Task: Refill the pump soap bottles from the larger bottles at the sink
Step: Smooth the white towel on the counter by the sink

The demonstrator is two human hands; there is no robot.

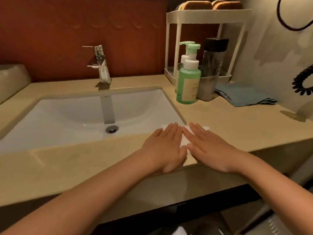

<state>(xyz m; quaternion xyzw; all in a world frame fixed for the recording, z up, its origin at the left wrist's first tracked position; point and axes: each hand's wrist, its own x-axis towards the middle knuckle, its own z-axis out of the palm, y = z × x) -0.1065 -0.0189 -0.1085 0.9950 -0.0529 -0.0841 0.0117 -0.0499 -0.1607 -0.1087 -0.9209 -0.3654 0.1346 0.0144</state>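
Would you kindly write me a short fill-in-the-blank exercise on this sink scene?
1. The left hand and right hand lie flat on a ____ sheet.
2. The front pump bottle holds ____ liquid.
3. The dark bottle beside it has a ____ cap.
4. The folded cloth on the counter is ____.

Missing words: white; green; black; blue.
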